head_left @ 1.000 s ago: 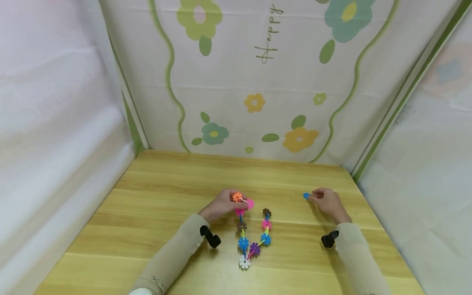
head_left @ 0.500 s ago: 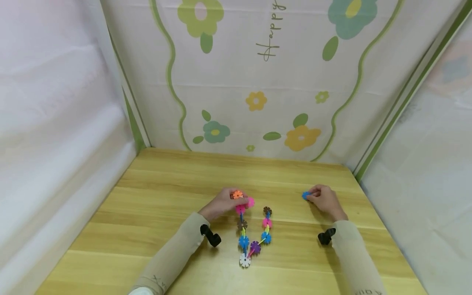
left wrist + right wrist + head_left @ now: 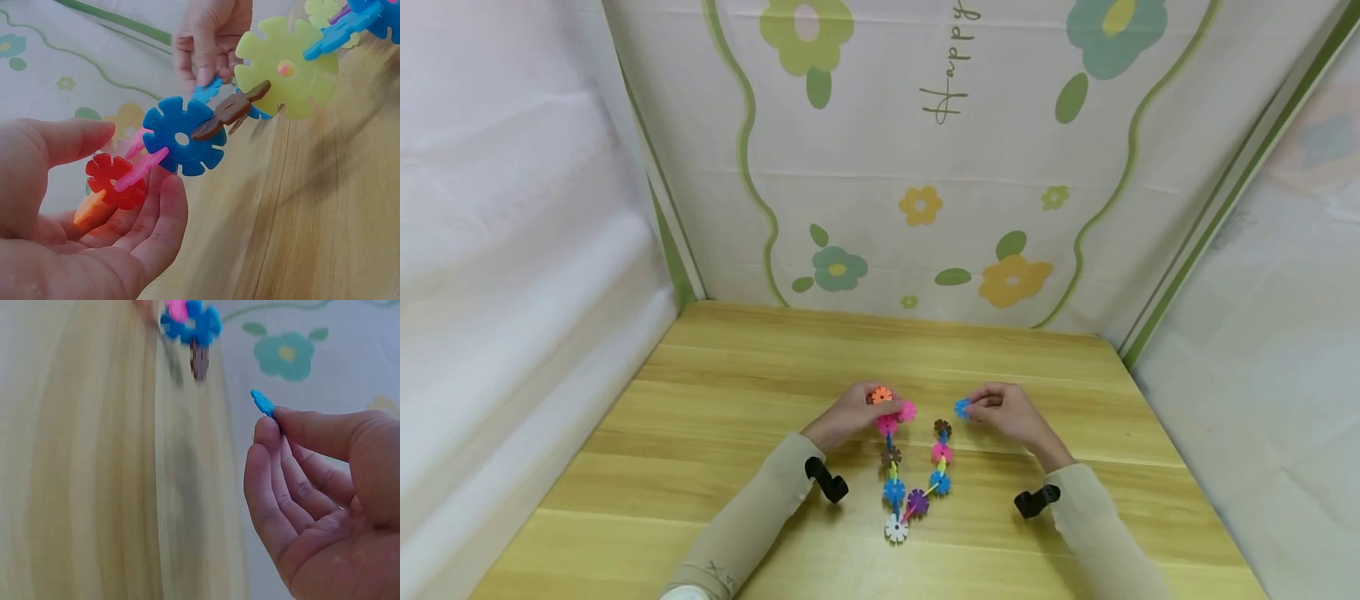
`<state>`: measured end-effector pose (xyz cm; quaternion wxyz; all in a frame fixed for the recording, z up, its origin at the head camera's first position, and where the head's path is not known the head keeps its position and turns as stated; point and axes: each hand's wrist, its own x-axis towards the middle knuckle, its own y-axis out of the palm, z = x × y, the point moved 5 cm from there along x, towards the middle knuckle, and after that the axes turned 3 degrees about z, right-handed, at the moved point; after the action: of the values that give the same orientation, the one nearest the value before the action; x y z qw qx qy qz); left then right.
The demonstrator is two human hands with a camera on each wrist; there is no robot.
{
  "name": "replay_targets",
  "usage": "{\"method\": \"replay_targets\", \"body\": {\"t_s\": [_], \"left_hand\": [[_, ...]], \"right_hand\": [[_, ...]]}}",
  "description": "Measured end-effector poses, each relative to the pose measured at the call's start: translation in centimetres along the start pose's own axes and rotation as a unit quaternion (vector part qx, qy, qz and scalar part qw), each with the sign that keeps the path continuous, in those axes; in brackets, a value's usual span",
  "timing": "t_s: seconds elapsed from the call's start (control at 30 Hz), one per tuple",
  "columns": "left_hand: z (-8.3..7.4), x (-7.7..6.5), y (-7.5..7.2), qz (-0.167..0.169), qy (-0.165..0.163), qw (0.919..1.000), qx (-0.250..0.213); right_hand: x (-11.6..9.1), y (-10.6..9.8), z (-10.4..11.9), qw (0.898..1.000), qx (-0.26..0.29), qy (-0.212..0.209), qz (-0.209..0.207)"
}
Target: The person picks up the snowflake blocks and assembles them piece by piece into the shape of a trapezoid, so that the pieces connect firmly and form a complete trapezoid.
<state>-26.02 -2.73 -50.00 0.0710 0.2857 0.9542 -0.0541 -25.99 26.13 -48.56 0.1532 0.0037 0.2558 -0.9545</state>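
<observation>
A chain of interlocking notched plastic discs (image 3: 894, 490) hangs in a U shape over the table, with a white disc (image 3: 896, 528) at its bottom bend and a brown disc (image 3: 942, 427) topping its right arm. My left hand (image 3: 848, 417) holds the other end between thumb and fingers; in the left wrist view the orange, red (image 3: 100, 174) and pink discs lie within that grasp. Beyond them follow a dark blue disc (image 3: 165, 134) and a pale yellow one (image 3: 275, 50). My right hand (image 3: 1015, 415) pinches a single loose blue disc (image 3: 962, 408) by its edge, just right of the brown disc.
Under both hands is a wood-grain table (image 3: 737, 358). White fabric with printed flowers (image 3: 850, 167) stands behind it, and white cloth walls (image 3: 527, 250) rise on both sides. Black wrist-worn cameras (image 3: 826, 481) sit at both cuffs.
My right hand has moved left with the blue disc, from the table's right side to close beside the chain. The left hand and the chain have stayed nearly in place.
</observation>
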Motion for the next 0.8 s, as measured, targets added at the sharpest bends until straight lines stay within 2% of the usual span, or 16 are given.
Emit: {"method": "replay_targets", "body": {"t_s": [0.27, 0.47, 0.6, 0.8], "left_hand": [[-0.2, -0.1, -0.1, -0.006, -0.005, 0.9998, 0.017], [-0.2, 0.1, -0.2, -0.020, -0.010, 0.9994, 0.028], [-0.2, 0.2, -0.2, -0.024, -0.004, 0.9993, 0.030], [-0.3, 0.1, -0.1, -0.019, 0.002, 0.9995, 0.024]], "right_hand": [[-0.1, 3.8, 2.8, 0.998, 0.011, -0.059, 0.003], [-0.4, 5.1, 3.7, 0.993, 0.002, -0.116, -0.023], [-0.7, 5.6, 4.5, 0.985, -0.032, -0.166, -0.033], [-1.1, 6.2, 5.5, 0.966, -0.110, -0.230, -0.047]]}}
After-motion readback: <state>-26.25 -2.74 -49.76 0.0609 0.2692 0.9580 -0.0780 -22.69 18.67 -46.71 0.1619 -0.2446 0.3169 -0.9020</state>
